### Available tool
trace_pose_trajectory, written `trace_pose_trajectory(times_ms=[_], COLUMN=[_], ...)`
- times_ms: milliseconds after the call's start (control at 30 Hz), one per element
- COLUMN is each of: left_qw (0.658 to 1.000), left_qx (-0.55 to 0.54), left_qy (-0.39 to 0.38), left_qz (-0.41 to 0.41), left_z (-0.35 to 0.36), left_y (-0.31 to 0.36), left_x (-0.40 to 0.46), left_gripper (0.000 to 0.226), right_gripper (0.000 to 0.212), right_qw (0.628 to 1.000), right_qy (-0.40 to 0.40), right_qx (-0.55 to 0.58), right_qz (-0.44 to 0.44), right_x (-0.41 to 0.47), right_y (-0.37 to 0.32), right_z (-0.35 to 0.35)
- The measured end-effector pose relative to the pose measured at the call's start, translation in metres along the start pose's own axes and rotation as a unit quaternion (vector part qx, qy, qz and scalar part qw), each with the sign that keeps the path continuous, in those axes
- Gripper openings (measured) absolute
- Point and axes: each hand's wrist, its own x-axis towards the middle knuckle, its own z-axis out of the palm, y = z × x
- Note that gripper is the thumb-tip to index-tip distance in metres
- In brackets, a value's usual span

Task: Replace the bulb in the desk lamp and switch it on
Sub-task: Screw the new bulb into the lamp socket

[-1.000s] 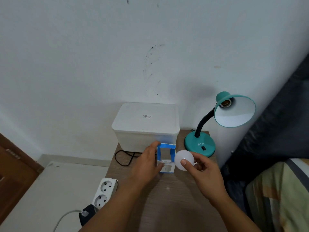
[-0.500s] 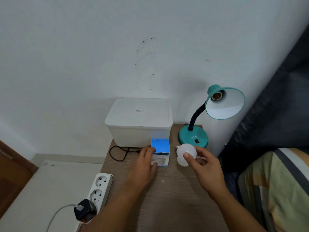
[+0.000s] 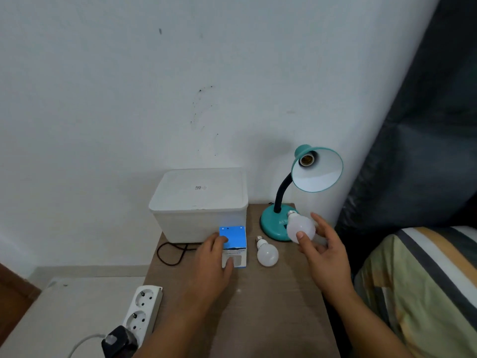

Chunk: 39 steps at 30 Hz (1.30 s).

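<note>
A teal desk lamp [image 3: 316,169] stands at the back right of the wooden table [image 3: 258,306], its shade tilted toward me and its brass socket [image 3: 306,159] bare. My right hand [image 3: 324,254] holds a white bulb [image 3: 300,227] in its fingertips in front of the lamp's base [image 3: 271,226], screw cap pointing up and left. A second white bulb [image 3: 267,254] lies on the table between my hands. My left hand [image 3: 211,259] rests on a blue and white bulb box [image 3: 233,245] that stands upright on the table.
A white lidded plastic bin [image 3: 200,202] stands against the wall behind the box, with a dark cord [image 3: 167,254] looping out beside it. A white power strip [image 3: 142,308] with a black plug sits at the table's left edge. Striped bedding [image 3: 423,280] lies to the right.
My right hand has carried its bulb up and right, toward the lamp base. The second bulb on the table has come into sight. The left hand has set the box upright and stays on it.
</note>
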Motion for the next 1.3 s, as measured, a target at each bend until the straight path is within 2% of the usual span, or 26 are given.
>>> trace_pose_trajectory(times_ms=[100,200,300,600,733,900,1100,1300], left_qw=[0.997,0.992,0.988,0.977,0.970,0.964,0.959,0.952], left_qx=[0.009,-0.011,-0.046,-0.096,-0.097,-0.083,-0.089,-0.098], left_qy=[0.042,0.053,0.036,-0.007,-0.017,-0.027,-0.010,-0.014], left_qz=[0.060,0.112,0.144,0.189,0.221,0.251,0.269,0.290], left_z=[-0.006,-0.014,-0.021,-0.029,-0.028,-0.025,-0.021,-0.020], left_y=[0.014,0.042,0.076,0.145,0.154,0.155,0.152,0.149], left_x=[0.007,0.022,0.045,0.116,0.135,0.151,0.163,0.165], left_gripper=[0.045,0.045,0.055,0.095,0.103,0.106,0.095,0.095], right_gripper=[0.049,0.054,0.065,0.064,0.065,0.066,0.068,0.068], right_qw=[0.999,0.997,0.996,0.981,0.975,0.974,0.974,0.961], right_qy=[0.023,0.027,0.025,0.050,0.042,0.041,0.026,0.036], right_qx=[-0.008,-0.003,-0.013,-0.131,-0.165,-0.169,-0.175,-0.207], right_qz=[-0.046,-0.070,-0.082,-0.133,-0.145,-0.143,-0.141,-0.178], right_x=[0.010,0.023,0.040,0.087,0.101,0.111,0.118,0.123], right_y=[-0.014,-0.026,-0.034,-0.038,-0.036,-0.035,-0.038,-0.038], right_z=[-0.010,-0.018,-0.023,-0.019,-0.017,-0.017,-0.016,-0.014])
